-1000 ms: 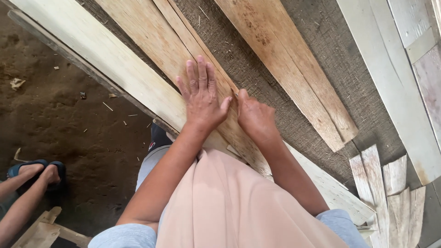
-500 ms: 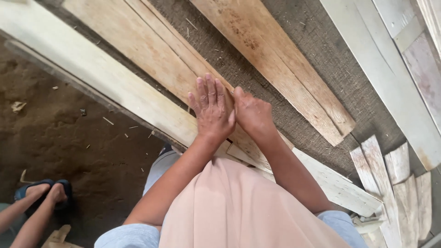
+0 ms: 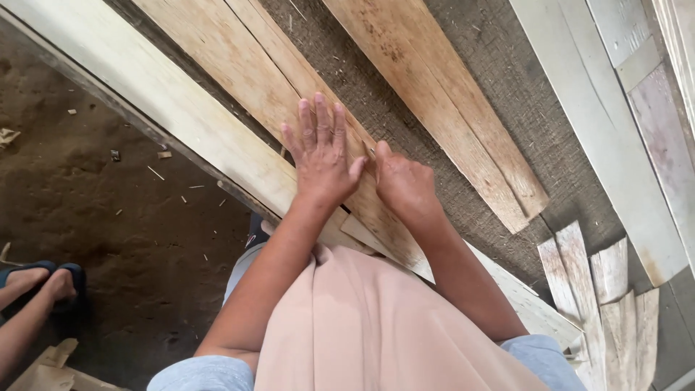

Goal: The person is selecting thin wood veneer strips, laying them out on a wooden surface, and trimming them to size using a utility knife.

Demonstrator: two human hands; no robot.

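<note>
1. Head view, looking straight down: my left hand (image 3: 321,156) lies flat, fingers spread wide, pressed palm-down on a thin wooden strip (image 3: 239,61) that runs diagonally across the worktop (image 3: 463,54), which is covered in coarse brown cloth.
2. My right hand (image 3: 405,185) sits just beside it, touching the left thumb, fingers curled under on the same strip. I can't tell whether it pinches anything.
3. The strip under both hands lies next to a pale wider plank (image 3: 137,87) along the worktop's near edge. A second brown strip (image 3: 441,108) lies apart, further right.
4. Doing this well, I'd judge: keep the left palm flat and the weight even so the thin wood doesn't lift or split, and keep the right fingers close to the seam between pieces.
5. Lower right, a fan of short pale offcuts (image 3: 601,282); upper right, long grey-white boards (image 3: 601,123).
6. Left side: bare dirt floor (image 3: 108,210) with chips, and another person's feet in dark sandals (image 3: 43,279).
7. Packages, labels, signs: none that I can see. A tan scrap at bottom left may be cardboard or wood.
</note>
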